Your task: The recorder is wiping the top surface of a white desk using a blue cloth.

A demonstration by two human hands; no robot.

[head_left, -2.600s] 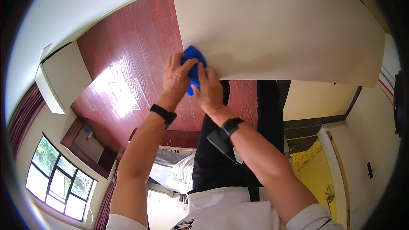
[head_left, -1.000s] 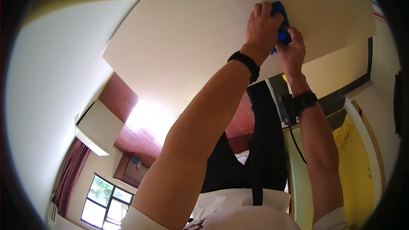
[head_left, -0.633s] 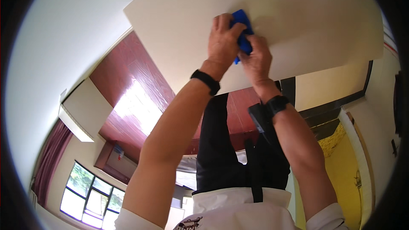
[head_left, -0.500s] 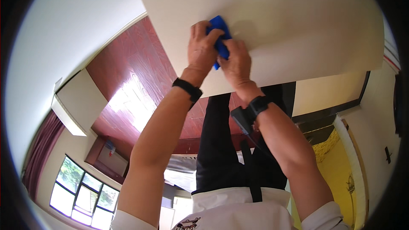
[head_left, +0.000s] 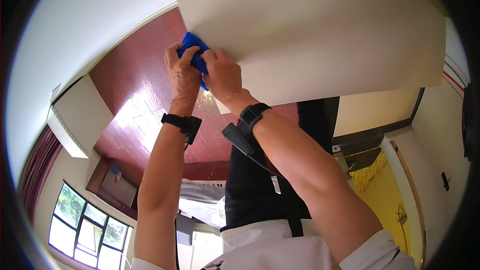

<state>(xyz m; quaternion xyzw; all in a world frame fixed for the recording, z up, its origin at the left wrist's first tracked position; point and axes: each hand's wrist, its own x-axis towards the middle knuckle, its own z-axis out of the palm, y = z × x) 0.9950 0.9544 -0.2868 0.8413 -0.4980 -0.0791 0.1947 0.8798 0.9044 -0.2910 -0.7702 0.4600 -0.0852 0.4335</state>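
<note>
A blue cloth [head_left: 192, 50] is pressed against the lower left edge of a large cream-white flat panel [head_left: 320, 25]. My left hand [head_left: 182, 72] covers the cloth from the left, fingers curled over it. My right hand [head_left: 222, 72] sits beside it, fingers on the cloth's right side and against the panel's edge. Both wrists wear black bands. Most of the cloth is hidden under the fingers.
A glossy dark red wooden floor [head_left: 135, 105] lies beyond the hands. A white wall [head_left: 65, 35] fills the left, with a white cabinet [head_left: 80, 115] by it. Windows [head_left: 85, 225] show at lower left, a dark doorway [head_left: 375, 140] and yellow wall at right.
Both hands have slid the blue cloth from the panel's upper right area down and left, reaching its lower left edge. The view has tilted with them.
</note>
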